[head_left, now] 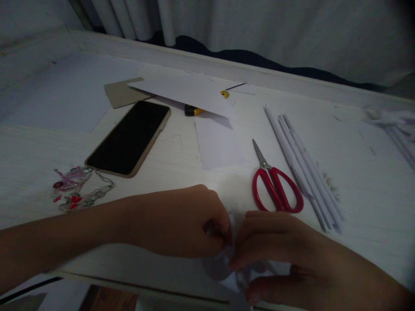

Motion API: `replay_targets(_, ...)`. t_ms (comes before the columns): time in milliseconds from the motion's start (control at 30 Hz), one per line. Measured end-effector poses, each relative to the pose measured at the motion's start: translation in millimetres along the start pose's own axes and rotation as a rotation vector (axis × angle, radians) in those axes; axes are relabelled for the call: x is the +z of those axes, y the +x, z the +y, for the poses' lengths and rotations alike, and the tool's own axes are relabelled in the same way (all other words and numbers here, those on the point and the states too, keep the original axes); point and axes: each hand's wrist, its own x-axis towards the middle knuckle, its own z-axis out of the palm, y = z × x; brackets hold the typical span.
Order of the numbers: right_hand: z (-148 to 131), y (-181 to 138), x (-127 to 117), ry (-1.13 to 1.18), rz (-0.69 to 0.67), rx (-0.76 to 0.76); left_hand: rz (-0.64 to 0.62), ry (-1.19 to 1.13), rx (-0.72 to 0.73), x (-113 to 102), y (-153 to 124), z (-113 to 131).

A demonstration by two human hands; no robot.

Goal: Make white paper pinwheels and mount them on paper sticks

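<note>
My left hand and my right hand meet at the near edge of the white table. Both are closed, pinching a small piece of white paper between them. Most of that paper is hidden under my fingers. Red-handled scissors lie shut just beyond my right hand. Several rolled white paper sticks lie beside the scissors on their right.
A phone lies screen-up at the left, with a beaded trinket near it. Farther back are brown card, white sheets and a yellow cutter. More paper rolls lie far right. A curtain hangs behind.
</note>
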Motion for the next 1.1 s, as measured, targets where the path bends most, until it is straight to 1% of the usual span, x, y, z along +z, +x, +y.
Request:
replay_targets(233, 0.7, 0.0, 1.5, -0.052, -0.031, 0.015, -0.009, -0.028, -0.022, 0.8, 0.1, -0.2)
replay_targets(467, 1.8, 3.0, 5.4, -0.174, -0.073, -0.012, 0.001, -0.013, -0.004, 1.4, 0.6, -0.5)
replay_targets(600, 0.0, 3.3, 6.1, -0.213, -0.09, -0.035, -0.002, -0.021, -0.03, 1.4, 2.0, -0.4)
replay_targets(767, -3.7, 3.9, 4.7, -0.154, -0.084, -0.044, -0.003, -0.014, -0.039, 0.6, 2.1, 0.3)
replay_targets(900, -3.3, 7.0, 4.4, -0.128, -0.068, -0.062, 0.014, -0.013, -0.012, 0.9, 1.2, -1.5)
replay_targets(1000, -0.9, 9.4, 5.4, -0.107, -0.063, -0.053, 0.035, 0.011, 0.006, 1.2, 0.5, -2.4)
replay_targets(1100, 1.0, 8.9, 6.3, -0.082, -0.061, -0.028, 0.03, 0.025, 0.014, 1.1, 0.3, -2.2)
